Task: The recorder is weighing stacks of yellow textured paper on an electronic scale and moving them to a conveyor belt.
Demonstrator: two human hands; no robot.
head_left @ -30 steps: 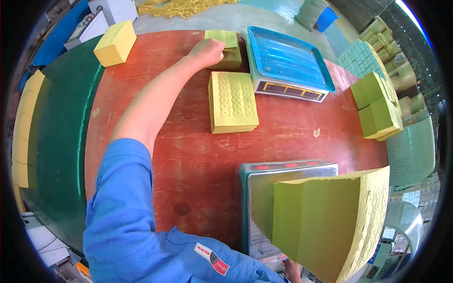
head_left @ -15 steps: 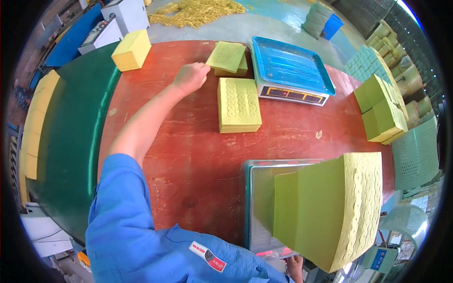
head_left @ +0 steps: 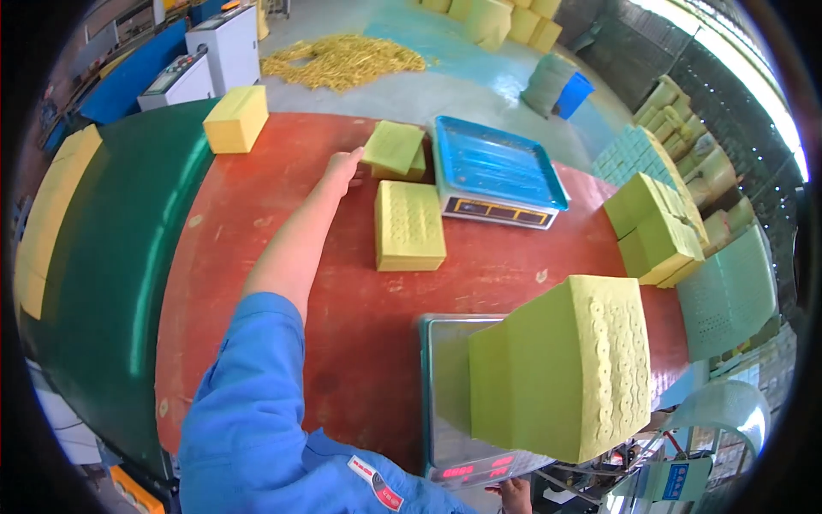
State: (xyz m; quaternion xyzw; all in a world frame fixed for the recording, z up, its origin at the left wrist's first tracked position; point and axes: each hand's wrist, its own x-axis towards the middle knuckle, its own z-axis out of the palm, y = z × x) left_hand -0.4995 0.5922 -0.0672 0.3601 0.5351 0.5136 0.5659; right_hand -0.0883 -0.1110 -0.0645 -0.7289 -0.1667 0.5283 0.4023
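My left hand (head_left: 344, 168) reaches to the far side of the red table, its fingers stretched out at the left corner of a thin yellow-green slab of stacked paper (head_left: 394, 146). That slab rests askew on another yellow-green paper block (head_left: 416, 168). Nearer stands a taller paper stack (head_left: 409, 224) with rows of embossed round patterns on top. My right hand (head_left: 514, 495) is low by the front edge of a metal-topped scale (head_left: 449, 403) with a lit red display; its visible fingers are extended, the rest partly hidden. A large tall paper stack (head_left: 556, 377) stands on this scale.
A second scale with a blue tray (head_left: 497, 163) sits beside the far stacks. More paper blocks (head_left: 655, 227) stand at the right edge, and one (head_left: 236, 120) at the far left. A green curved surface (head_left: 120, 257) borders the red table (head_left: 342, 343).
The view has tilted up, shifting the scene. My left hand's pinch on the slab's corner has loosened, and the slab's top now looks plain rather than patterned. My right hand stays by the scale.
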